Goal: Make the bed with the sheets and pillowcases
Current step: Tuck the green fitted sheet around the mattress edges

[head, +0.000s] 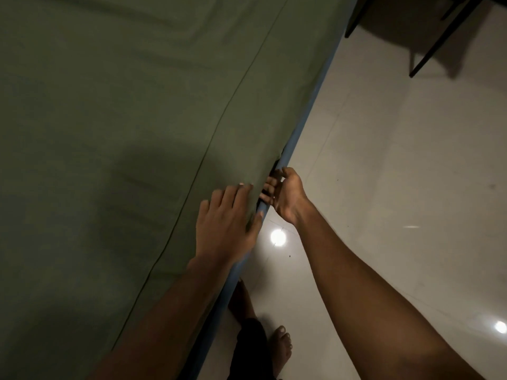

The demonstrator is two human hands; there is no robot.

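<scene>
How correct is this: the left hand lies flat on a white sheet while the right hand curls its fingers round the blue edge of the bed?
Not white: the head view shows an olive green sheet. The left hand lies flat on it while the right hand curls its fingers round the blue edge.

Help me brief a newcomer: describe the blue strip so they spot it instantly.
Find the olive-green bed sheet filling the left. Where its right border meets the white tiled floor, a narrow blue edge strip runs diagonally. It alone is blue, and the right hand curls round it.
</scene>
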